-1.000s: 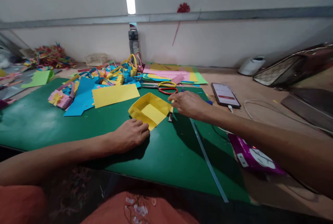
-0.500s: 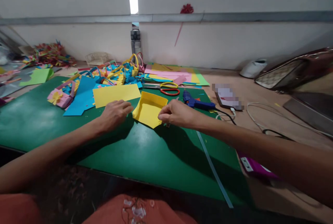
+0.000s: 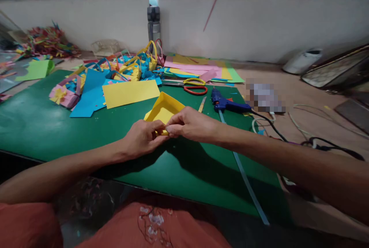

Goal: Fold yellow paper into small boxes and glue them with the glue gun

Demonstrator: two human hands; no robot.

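Note:
A small yellow paper box [image 3: 168,104] with raised walls rests on the green mat in front of me. At its near side, my left hand [image 3: 144,135] pinches the paper edge between thumb and fingers. Right against it, my right hand [image 3: 187,125] is closed on the near right part of the same box, fingertips meeting those of the left. The fingers hide the box's near wall and corner. A flat yellow paper sheet [image 3: 131,93] lies just beyond the left hand.
Scissors [image 3: 196,86], a blue glue gun [image 3: 230,105] with a black cord, and a cutter blade [image 3: 203,104] lie past the hands. A blue strip [image 3: 250,190] crosses the green mat [image 3: 43,125]. Colourful paper baskets [image 3: 135,67] and stacked paper sheets [image 3: 198,67] are at the back.
My left hand has moved right onto the box's near edge and closed on it. My right hand has shifted slightly left towards it. The view has tilted down.

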